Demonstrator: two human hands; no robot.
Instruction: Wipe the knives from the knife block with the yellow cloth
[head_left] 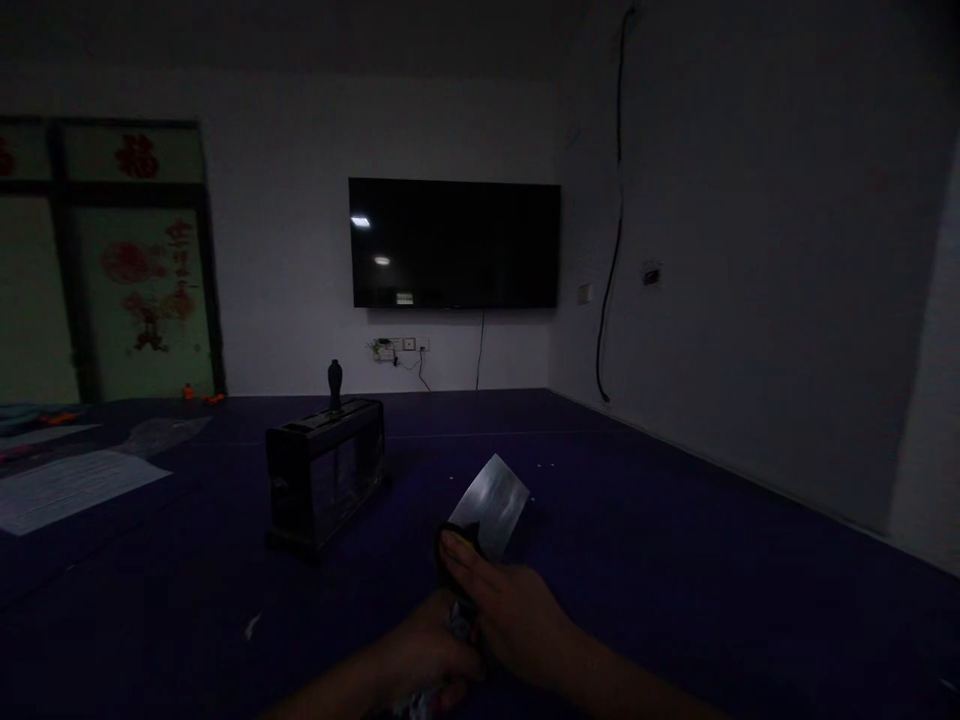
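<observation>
A cleaver [493, 498] with a broad, shiny metal blade points up and away from me, over the blue surface. My left hand [427, 645] is closed around its handle, of which only grey-and-white patterned bits show. My right hand [525, 615] lies at the base of the blade. Its fingers are bent over a dark, rounded thing [444, 552] with a hint of yellow, too dim to identify. To the left of both hands stands a black knife block [352, 485] with clear sides. One dark handle [335, 383] sticks up from its top.
The blue surface [637, 600] runs to the walls. White printed sheets [75, 485] and clear plastic [161, 437] lie at left, with small orange items [214, 399] behind. A white scrap [253, 627] lies nearer me. A television [454, 243] hangs on the far wall.
</observation>
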